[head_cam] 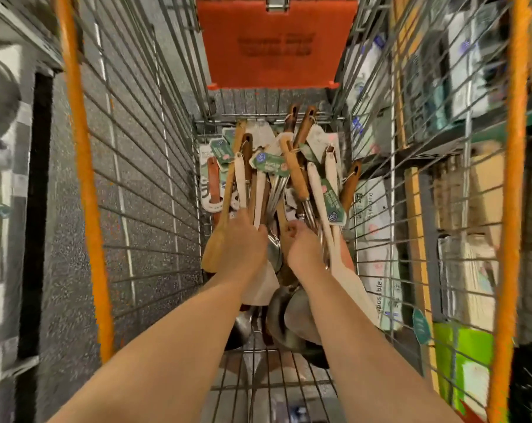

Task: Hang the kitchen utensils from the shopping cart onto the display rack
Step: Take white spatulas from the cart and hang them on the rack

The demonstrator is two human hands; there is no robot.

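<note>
I look down into a wire shopping cart (154,166) with orange rails. Its far end holds a heap of kitchen utensils (276,178): wooden and cream handles, metal ladles, green and white paper tags. Both my arms reach into the heap. My left hand (243,242) grips a bunch of cream and wooden handles near a wooden spatula (220,227). My right hand (304,248) grips another bunch, with cream handles and a metal-shafted tool (307,206) sticking out past it. Steel ladle bowls (286,319) lie under my forearms. No display rack shows.
An orange plastic flap (273,44) closes the cart's far wall. Shelves with packaged goods (460,87) stand close on the right. A dark shelf post (35,209) and blurred goods are on the left. The speckled floor shows through the cart's left side.
</note>
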